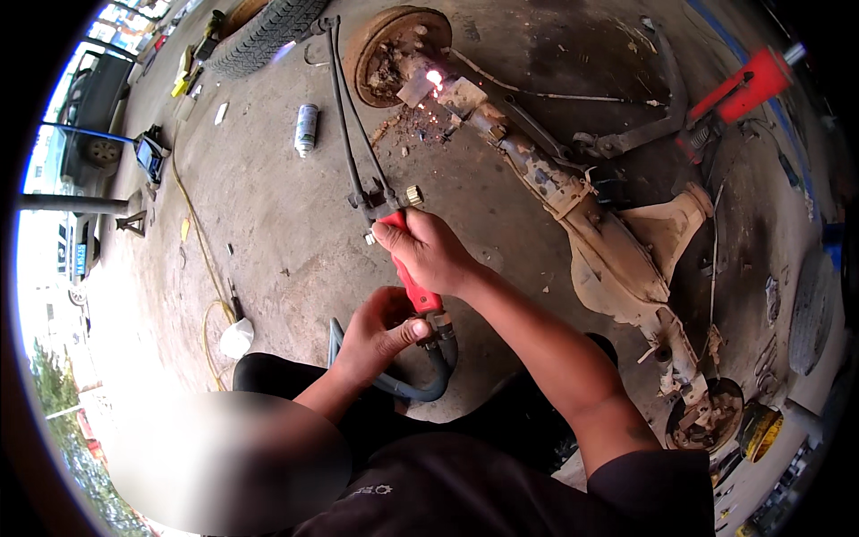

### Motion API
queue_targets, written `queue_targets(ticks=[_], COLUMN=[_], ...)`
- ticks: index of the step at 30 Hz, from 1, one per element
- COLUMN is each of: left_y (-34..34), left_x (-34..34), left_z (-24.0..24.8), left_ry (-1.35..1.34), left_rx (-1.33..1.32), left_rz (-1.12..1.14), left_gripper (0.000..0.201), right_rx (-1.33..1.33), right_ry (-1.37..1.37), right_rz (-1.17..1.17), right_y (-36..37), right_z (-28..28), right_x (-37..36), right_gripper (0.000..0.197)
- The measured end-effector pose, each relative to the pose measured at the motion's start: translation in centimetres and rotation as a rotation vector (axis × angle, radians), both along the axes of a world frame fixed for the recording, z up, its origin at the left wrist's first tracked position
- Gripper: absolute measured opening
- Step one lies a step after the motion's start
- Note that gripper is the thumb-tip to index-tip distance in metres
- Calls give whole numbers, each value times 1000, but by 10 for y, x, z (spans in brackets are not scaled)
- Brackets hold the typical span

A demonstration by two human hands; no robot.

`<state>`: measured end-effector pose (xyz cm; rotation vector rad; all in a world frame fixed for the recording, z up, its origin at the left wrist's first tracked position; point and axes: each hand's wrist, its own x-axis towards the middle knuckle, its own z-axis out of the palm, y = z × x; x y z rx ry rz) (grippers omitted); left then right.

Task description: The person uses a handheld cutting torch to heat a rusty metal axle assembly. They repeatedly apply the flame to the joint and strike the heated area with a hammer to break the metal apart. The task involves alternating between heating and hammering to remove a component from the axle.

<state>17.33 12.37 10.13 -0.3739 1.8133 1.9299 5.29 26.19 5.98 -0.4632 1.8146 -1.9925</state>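
A cutting torch (418, 286) with a red handle and long twin metal tubes points away from me. My right hand (436, 253) is closed round the front of its handle, thumb lying along the top. At the rear end, my left hand (367, 338) has its fingers curled round the hose fittings, thumb beside them. Dark hoses (438, 371) bend down from there toward my lap. A small bluish flame (284, 52) shows by the torch head. Right of the torch lies a rusty vehicle axle (617, 259); a spot (435, 78) near its far drum (429, 27) glows, with sparks below.
A spray can (306, 130) stands left of the torch tubes, and a tyre (268, 38) lies beyond it. A yellowish hose (192, 210) runs along the concrete floor. On the right are a red tool (752, 85), a metal arm (658, 125) and another tyre (812, 313).
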Motion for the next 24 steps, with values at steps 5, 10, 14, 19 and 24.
queue_targets(ticks=[5,10,14,19,24], left_y=[11,-5,-49,-116,-156], left_x=[-11,-14,-34,-64,-41], left_z=[-5,19,37,61,55], left_ry=[-80,19,154,204,169], left_rx=[482,444,447,494,598], left_rz=[79,253,307,237,232], left_gripper=[47,21,16,26,26], right_rx=[-34,-373,444,862,1128], right_ry=[-44,-268,-101,-19,-139], right_rz=[40,74,-112,53,-113], right_y=[-26,-41,-63,-87,-173], right_z=[14,9,-93,-261,-255], right_x=[-11,-24,-31,9,30], right_gripper=[36,42,45,49,49])
